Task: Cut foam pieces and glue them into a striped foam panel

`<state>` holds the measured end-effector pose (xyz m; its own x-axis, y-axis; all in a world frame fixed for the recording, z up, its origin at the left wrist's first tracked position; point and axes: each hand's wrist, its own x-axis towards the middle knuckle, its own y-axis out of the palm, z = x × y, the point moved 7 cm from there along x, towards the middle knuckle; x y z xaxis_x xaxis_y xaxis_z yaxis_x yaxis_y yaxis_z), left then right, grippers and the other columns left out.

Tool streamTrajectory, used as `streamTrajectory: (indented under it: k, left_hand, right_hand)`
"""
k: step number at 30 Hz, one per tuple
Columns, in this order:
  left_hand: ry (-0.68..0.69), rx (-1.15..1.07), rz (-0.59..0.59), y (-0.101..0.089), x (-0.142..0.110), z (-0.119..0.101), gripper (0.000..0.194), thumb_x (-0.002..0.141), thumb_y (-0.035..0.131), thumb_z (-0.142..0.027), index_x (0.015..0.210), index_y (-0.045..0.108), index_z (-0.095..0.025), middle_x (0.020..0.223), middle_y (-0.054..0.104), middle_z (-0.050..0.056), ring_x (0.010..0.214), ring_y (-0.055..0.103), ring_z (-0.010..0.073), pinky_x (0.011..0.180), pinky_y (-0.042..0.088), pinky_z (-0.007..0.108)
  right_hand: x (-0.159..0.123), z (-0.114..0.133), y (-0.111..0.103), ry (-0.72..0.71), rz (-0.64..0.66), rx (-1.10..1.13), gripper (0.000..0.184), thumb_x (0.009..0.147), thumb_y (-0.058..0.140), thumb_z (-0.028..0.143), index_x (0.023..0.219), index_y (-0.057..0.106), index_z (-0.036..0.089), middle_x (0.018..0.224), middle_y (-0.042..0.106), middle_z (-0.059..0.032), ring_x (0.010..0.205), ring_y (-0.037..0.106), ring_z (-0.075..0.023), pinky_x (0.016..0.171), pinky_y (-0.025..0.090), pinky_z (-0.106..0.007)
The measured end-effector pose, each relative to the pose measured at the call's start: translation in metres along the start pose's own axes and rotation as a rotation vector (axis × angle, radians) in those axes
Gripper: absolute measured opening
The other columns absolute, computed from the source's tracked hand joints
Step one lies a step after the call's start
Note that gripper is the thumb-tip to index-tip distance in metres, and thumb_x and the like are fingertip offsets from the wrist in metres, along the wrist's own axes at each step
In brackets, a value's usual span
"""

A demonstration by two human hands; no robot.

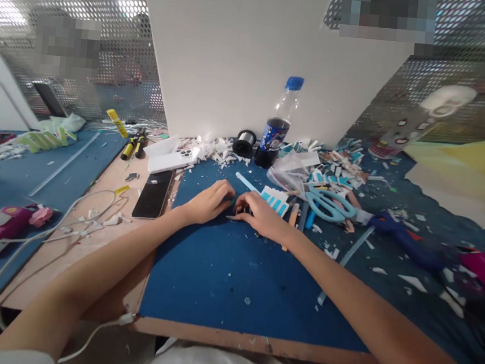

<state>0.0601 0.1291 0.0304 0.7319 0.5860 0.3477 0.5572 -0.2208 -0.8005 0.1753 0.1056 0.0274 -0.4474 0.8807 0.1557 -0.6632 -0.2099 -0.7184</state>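
So I've got a small pointed piece (234,217) over the blue mat (233,283), around the middle of the bench (199,331), well back from its front edge. My right hand (260,215) has its fingers closed on it, tip poking out to the left; too small to tell what it is. My left hand (210,203) is right beside it, fingers curled in, and honestly I can't tell if they're gripping anything.

Just past my hands there's a pale blue stick (247,182) lying at an angle, and a blue-striped white piece (275,200) next to my right wrist. Light blue scissors (330,204) sit further towards the bench's right edge.

Towards the far edge I see a wire spool (245,143), then an upright blue-capped bottle (273,131) part full of dark drink, with white scraps (214,147) strewn left of the spool. Over on the left, a white phone (172,160) lies by a black phone (153,194), and yellow-and-black pliers (133,145) lie beyond them.
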Motion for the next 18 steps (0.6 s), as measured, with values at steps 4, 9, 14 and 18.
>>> streamTrajectory:
  k: [4, 9, 14, 18]
  left_hand:
    - [0.079, -0.112, 0.103, 0.002, 0.000, -0.004, 0.036, 0.079, 0.065, -0.035, 0.105, 0.048, -0.016, 0.104, 0.055, 0.009, 0.096, 0.050, 0.0210, 0.085, 0.045, 0.034]
    - [0.064, -0.206, 0.119, 0.010, 0.002, -0.002, 0.056, 0.065, 0.078, -0.039, 0.108, 0.051, -0.016, 0.094, 0.061, 0.006, 0.087, 0.056, 0.0193, 0.076, 0.046, 0.030]
    - [0.022, -0.225, 0.063, 0.012, 0.004, 0.004, 0.058, 0.062, 0.081, -0.033, 0.109, 0.051, -0.016, 0.088, 0.062, 0.003, 0.079, 0.057, 0.0161, 0.072, 0.044, 0.027]
    - [0.002, -0.222, 0.056, 0.012, 0.004, 0.006, 0.055, 0.064, 0.080, -0.030, 0.108, 0.051, -0.016, 0.080, 0.059, 0.000, 0.073, 0.055, 0.0135, 0.067, 0.043, 0.024]
  right_hand:
    - [-0.005, 0.004, -0.036, 0.013, -0.159, -0.013, 0.016, 0.089, 0.051, 0.036, 0.086, 0.050, 0.021, 0.087, 0.054, -0.0048, 0.080, 0.052, -0.0184, 0.070, 0.043, -0.031]
    - [-0.022, 0.010, -0.065, -0.003, -0.283, -0.043, 0.025, 0.094, 0.038, 0.042, 0.086, 0.047, 0.021, 0.083, 0.054, -0.0053, 0.076, 0.052, -0.0185, 0.068, 0.041, -0.032]
    - [-0.036, 0.020, -0.032, -0.096, -0.056, -0.094, 0.029, 0.094, 0.036, 0.041, 0.076, 0.049, 0.021, 0.088, 0.057, -0.0087, 0.085, 0.055, -0.0219, 0.076, 0.044, -0.037]
    - [-0.039, 0.022, -0.012, -0.088, 0.034, -0.127, 0.023, 0.094, 0.035, 0.037, 0.080, 0.044, 0.021, 0.087, 0.057, -0.0116, 0.087, 0.057, -0.0262, 0.076, 0.044, -0.041]
